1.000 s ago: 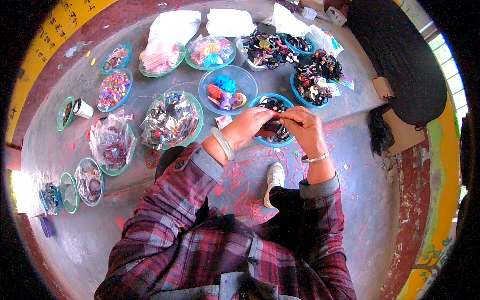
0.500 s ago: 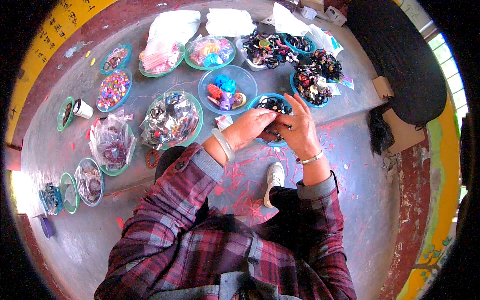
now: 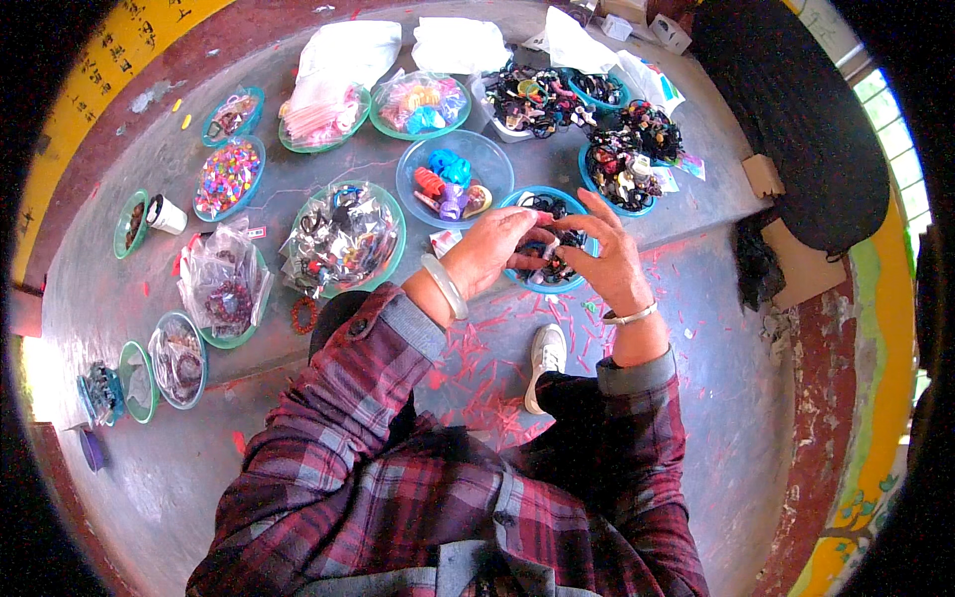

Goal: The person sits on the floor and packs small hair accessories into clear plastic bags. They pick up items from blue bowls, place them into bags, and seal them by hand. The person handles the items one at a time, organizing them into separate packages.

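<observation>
My left hand (image 3: 489,251) is curled over a blue bowl (image 3: 563,287) of dark hair ties (image 3: 542,204), with thumb and fingers closed together. Whatever it grips is too small and dark to make out against the hair ties behind. Close by on the right, my right hand (image 3: 611,261) hovers over the bowl's right side. Its upper fingers stretch upward, and a gap shows between thumb and forefinger. I see nothing clearly held there. The fingertips of both hands face each other. A pale bangle rests on each wrist.
Behind the hands stands a clear blue bowl (image 3: 410,164) with colourful pieces. Left of it is a green bowl (image 3: 400,234) of bagged accessories. More hair ties fill a white tub (image 3: 494,121) and a bowl (image 3: 609,207) at the far right. Red scraps (image 3: 497,383) litter the floor around my shoe (image 3: 546,356).
My right hand has shifted slightly right and down, away from the left hand, and its thumb and forefinger have parted. The left hand has stayed nearly in place. More hair ties show between them.
</observation>
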The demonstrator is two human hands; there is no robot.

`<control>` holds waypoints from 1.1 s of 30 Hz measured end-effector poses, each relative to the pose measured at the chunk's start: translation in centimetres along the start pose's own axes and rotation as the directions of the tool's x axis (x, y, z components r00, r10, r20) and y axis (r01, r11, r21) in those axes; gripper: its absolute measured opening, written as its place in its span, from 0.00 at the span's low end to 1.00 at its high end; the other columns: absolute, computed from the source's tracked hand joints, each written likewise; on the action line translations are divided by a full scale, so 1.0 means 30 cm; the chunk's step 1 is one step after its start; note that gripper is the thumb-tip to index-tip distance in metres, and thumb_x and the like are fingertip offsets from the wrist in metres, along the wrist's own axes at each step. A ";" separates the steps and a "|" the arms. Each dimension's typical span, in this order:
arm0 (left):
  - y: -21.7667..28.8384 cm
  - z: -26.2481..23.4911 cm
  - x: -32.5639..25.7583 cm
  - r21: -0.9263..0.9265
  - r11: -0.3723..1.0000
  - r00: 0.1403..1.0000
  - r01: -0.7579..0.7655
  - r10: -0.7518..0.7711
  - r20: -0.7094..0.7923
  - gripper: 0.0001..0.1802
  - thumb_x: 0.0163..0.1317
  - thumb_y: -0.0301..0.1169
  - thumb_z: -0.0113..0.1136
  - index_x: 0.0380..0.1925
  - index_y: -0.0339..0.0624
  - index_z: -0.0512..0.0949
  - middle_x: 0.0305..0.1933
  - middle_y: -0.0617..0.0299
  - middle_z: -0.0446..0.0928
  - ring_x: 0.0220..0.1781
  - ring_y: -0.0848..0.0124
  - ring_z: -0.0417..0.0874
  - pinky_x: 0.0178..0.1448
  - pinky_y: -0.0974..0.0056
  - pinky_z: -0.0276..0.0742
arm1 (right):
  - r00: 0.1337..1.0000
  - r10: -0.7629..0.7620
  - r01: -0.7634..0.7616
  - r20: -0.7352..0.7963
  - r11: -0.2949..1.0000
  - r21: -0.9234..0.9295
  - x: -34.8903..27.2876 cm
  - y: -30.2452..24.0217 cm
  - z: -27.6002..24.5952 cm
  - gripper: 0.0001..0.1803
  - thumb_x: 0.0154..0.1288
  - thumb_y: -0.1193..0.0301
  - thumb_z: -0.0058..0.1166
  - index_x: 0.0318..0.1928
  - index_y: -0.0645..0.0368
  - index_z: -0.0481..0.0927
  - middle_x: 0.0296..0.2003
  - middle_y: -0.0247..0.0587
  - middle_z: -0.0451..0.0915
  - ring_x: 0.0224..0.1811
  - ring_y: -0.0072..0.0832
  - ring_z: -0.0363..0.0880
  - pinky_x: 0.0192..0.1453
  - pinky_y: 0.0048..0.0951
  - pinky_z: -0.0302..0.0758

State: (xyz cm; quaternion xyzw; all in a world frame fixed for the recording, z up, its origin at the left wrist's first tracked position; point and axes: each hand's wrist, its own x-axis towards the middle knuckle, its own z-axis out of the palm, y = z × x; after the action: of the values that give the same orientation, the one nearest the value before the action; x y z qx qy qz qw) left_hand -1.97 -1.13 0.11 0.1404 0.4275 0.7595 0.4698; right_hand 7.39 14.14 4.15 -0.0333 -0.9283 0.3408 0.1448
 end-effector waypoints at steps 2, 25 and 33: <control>0.000 0.005 0.001 0.004 1.000 1.000 -0.007 0.007 0.009 0.17 0.66 0.38 0.39 0.45 0.36 0.69 0.39 0.58 0.74 0.38 0.70 0.78 0.37 0.67 0.79 | 1.000 0.003 -0.003 -0.001 1.000 -0.023 0.000 -0.006 0.017 0.19 0.41 0.72 0.60 0.39 0.52 0.79 0.57 0.54 0.62 0.63 0.48 0.56 0.63 0.40 0.57; -0.004 0.015 -0.008 0.101 0.995 0.999 -0.017 0.012 0.053 0.17 0.64 0.38 0.42 0.45 0.38 0.71 0.42 0.58 0.74 0.43 0.69 0.77 0.38 0.66 0.79 | 0.987 -0.159 0.161 0.030 0.959 -0.232 -0.001 0.000 0.050 0.08 0.42 0.73 0.58 0.29 0.56 0.81 0.52 0.50 0.69 0.59 0.50 0.61 0.60 0.40 0.63; 0.003 0.009 -0.001 -0.021 1.000 0.999 0.000 0.001 0.032 0.17 0.65 0.37 0.39 0.45 0.35 0.69 0.44 0.55 0.73 0.44 0.66 0.77 0.39 0.66 0.79 | 0.981 0.156 -0.148 -0.114 0.986 0.076 0.004 -0.015 0.043 0.07 0.48 0.73 0.58 0.30 0.59 0.79 0.38 0.45 0.78 0.41 0.36 0.76 0.43 0.33 0.73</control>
State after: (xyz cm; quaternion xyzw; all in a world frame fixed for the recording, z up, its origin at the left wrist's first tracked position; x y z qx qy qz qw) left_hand -1.83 -1.02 0.34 0.1476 0.4121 0.7616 0.4779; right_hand 6.90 13.00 3.54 -0.1197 -0.9007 0.3793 0.1749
